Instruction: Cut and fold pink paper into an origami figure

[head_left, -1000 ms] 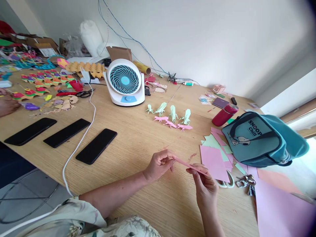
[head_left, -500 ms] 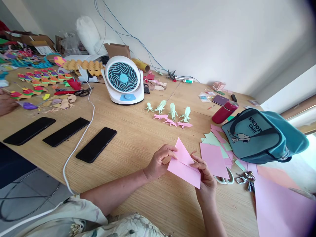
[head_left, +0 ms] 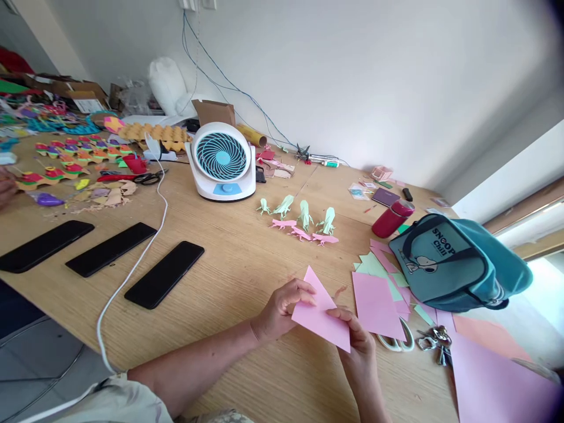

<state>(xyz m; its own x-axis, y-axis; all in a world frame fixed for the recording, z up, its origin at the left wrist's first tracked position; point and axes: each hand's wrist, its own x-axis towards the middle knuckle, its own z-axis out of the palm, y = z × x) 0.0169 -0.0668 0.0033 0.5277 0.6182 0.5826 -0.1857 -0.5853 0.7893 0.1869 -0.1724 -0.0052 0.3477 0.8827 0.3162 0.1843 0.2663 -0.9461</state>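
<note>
Both of my hands hold a folded pink paper (head_left: 318, 311) just above the wooden table (head_left: 247, 247). My left hand (head_left: 284, 305) pinches its left edge, fingers closed on it. My right hand (head_left: 356, 346) grips the lower right corner, thumb on top. The sheet forms a triangle pointing up and away from me. To its right lies a stack of pink and pale green paper squares (head_left: 381, 288). Behind it stand several small folded green and pink paper figures (head_left: 304, 220).
Three black phones (head_left: 165, 273) lie at left, beside a white cable (head_left: 132, 273). A white desk fan (head_left: 222, 161) stands further back. At right are a teal bag (head_left: 458, 261), a red bottle (head_left: 392, 217), scissors (head_left: 399, 341) and keys (head_left: 434, 339). Another person's hand (head_left: 6, 185) shows far left.
The pink paper, seen edge-on a second ago, has been turned so its flat face shows. Hands and paper sit slightly lower in view; the camera has shifted a little.
</note>
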